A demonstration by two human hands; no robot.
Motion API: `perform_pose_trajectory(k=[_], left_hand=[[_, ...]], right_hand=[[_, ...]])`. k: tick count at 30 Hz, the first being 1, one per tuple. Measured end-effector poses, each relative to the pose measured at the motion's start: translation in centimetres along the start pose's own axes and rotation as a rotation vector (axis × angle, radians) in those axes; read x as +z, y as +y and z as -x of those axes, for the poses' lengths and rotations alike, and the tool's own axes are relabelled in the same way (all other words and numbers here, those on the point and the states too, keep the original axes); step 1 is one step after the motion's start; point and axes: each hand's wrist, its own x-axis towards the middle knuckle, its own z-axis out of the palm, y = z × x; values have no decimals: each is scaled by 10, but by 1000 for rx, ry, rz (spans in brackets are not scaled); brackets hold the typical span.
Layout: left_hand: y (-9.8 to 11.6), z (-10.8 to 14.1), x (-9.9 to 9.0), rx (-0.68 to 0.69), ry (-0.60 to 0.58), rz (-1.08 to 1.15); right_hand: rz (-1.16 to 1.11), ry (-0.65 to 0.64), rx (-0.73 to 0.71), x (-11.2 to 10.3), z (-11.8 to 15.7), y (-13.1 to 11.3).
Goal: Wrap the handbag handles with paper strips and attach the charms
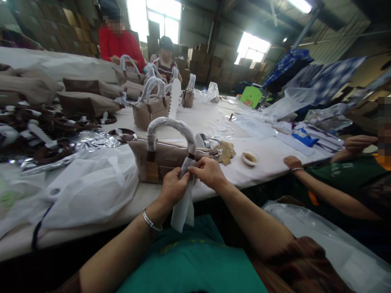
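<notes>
A taupe handbag (169,156) stands upright at the near edge of the table. Its arched handle (171,122) is wrapped in white material. At the right foot of that handle, my left hand (174,185) pinches a strip of white wrapping (184,209), whose loose end hangs below the table edge. My right hand (210,171) closes its fingertips on the same strip, just right of and above the left. A tan paper piece (152,171) lies against the bag's front on the left. The exact fingertip contact is partly hidden.
Several taupe bags (151,110) stand or lie farther back. Dark straps (45,142) and a white cloth bag (91,191) fill the left. Tan paper pieces (226,151) and a small bowl (249,158) lie to the right. A co-worker's hand (293,162) rests at the right edge.
</notes>
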Motion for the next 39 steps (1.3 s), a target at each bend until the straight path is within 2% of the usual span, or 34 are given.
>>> perform_pose_trajectory(k=[2, 6, 9, 12, 16, 22, 24, 26, 29, 32, 35, 39], left_hand=[[-2, 0, 0, -62, -75, 173], [-3, 2, -2, -239, -216, 515], [2, 2, -3, -314, -257, 636], [7, 0, -2, -327, -264, 670], [6, 3, -3, -343, -232, 656], [-24, 40, -8, -478, -338, 696], [-34, 53, -6, -514, -351, 653], [-42, 60, -4, -514, -317, 618], [-49, 62, -2, -495, -274, 586], [-56, 58, 1, -476, -295, 562], [-59, 55, 5, -434, -265, 446], [-56, 56, 4, -372, -218, 261]], right_hand=[[-140, -72, 88, 1, 2, 7], [-633, -296, 214, 3, 13, 25], [-833, -323, 221, 4, 18, 33], [-785, -286, 195, 6, 18, 30], [-697, -162, 145, 11, 14, 18], [-753, -20, 197, 22, 11, 23], [-812, -51, 180, 26, 14, 32], [-926, -150, 164, 30, 23, 46], [-1023, -315, 162, 40, 45, 69], [-1015, -423, 139, 53, 66, 81], [-1017, -428, 142, 66, 74, 75], [-995, -352, 265, 75, 69, 59]])
